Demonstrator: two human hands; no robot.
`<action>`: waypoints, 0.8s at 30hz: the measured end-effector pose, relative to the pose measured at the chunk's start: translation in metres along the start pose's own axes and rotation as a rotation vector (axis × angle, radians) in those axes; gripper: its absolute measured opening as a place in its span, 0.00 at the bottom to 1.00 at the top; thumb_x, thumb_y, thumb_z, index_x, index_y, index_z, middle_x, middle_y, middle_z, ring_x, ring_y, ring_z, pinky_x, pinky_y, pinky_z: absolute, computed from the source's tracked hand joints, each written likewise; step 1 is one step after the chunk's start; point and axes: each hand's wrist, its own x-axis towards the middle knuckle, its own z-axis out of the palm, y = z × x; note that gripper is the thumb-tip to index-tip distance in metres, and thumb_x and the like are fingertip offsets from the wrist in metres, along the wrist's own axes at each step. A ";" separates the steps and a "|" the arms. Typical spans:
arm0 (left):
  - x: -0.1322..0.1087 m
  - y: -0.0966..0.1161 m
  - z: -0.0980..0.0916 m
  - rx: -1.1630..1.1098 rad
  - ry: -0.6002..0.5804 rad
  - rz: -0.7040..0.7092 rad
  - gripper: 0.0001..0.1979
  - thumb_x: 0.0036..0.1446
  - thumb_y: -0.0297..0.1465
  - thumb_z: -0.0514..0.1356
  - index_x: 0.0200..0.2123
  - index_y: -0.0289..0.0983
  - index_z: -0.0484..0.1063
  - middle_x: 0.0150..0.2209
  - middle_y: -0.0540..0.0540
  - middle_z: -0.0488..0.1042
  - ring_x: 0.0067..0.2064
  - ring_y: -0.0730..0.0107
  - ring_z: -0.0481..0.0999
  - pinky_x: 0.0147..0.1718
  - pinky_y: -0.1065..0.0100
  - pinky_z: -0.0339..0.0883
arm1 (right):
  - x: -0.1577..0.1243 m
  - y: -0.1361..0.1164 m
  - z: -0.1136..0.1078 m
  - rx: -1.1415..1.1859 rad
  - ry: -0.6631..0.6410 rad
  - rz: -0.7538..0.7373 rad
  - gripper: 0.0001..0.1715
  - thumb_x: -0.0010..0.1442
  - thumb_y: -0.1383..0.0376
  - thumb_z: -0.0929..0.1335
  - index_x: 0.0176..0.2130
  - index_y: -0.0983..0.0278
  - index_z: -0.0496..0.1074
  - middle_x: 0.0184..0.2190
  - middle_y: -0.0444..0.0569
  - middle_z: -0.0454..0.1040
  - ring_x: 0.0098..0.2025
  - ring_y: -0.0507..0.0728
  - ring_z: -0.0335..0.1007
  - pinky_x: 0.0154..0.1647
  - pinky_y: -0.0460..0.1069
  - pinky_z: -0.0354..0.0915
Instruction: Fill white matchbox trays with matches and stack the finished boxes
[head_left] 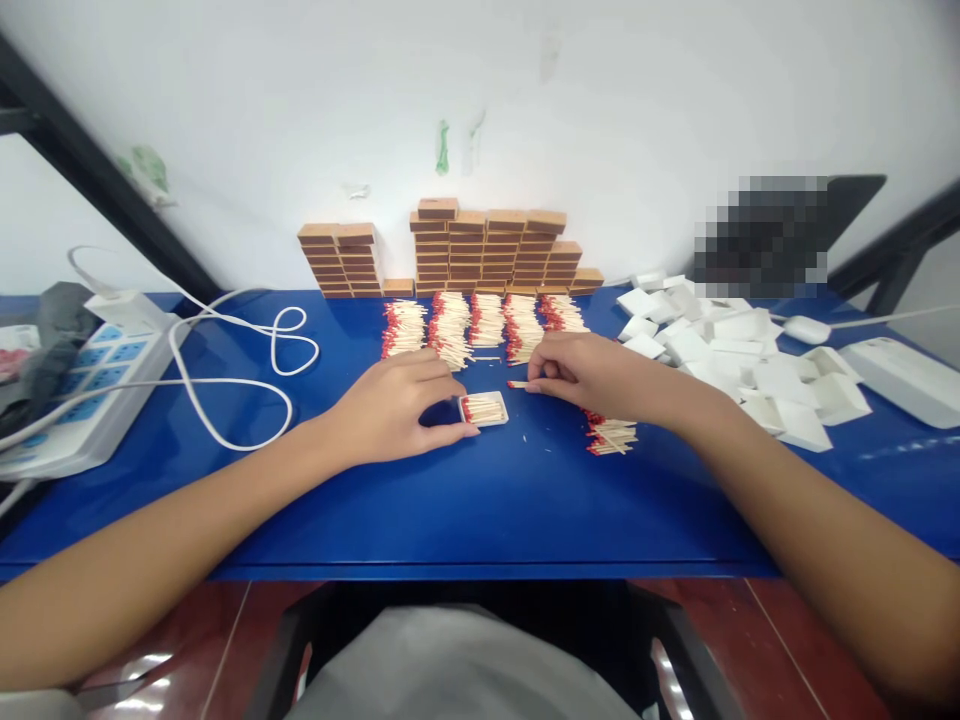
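Note:
A small white tray (504,417) with red-tipped matches in it lies on the blue table. My left hand (409,405) is at its left end, thumb and fingers spread around that end. Right of the tray, my right hand (581,370) pinches a match (517,384) between thumb and forefinger, its red head pointing left. Behind both hands, several heaps of matches (487,320) stand in a row. Another match pile (613,436) lies partly under my right wrist.
Stacked brown matchboxes (487,250) line the wall. Many white empty trays (720,340) are heaped on the right beside a white device (904,375). A power strip (105,390) and loose white cables (225,380) are on the left. A dark screen (847,225) stands back right.

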 end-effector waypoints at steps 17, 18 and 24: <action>0.001 0.001 -0.001 -0.001 0.006 -0.012 0.17 0.69 0.46 0.66 0.43 0.36 0.82 0.37 0.44 0.82 0.38 0.63 0.78 0.39 0.63 0.70 | -0.006 -0.026 0.001 0.105 0.102 -0.093 0.11 0.73 0.58 0.67 0.38 0.60 0.72 0.34 0.48 0.75 0.37 0.59 0.69 0.37 0.52 0.61; 0.001 0.001 -0.001 -0.003 0.009 -0.012 0.17 0.69 0.46 0.66 0.43 0.36 0.82 0.37 0.44 0.82 0.38 0.63 0.78 0.39 0.63 0.70 | -0.006 -0.031 0.003 0.122 0.101 -0.099 0.11 0.73 0.58 0.68 0.38 0.60 0.72 0.34 0.48 0.75 0.37 0.58 0.69 0.37 0.52 0.61; 0.000 0.000 0.001 0.001 -0.010 -0.030 0.18 0.69 0.47 0.65 0.43 0.37 0.82 0.35 0.44 0.80 0.38 0.63 0.77 0.39 0.63 0.69 | -0.006 -0.045 0.021 0.157 0.061 -0.133 0.08 0.74 0.61 0.67 0.42 0.60 0.74 0.39 0.50 0.76 0.39 0.58 0.71 0.40 0.52 0.63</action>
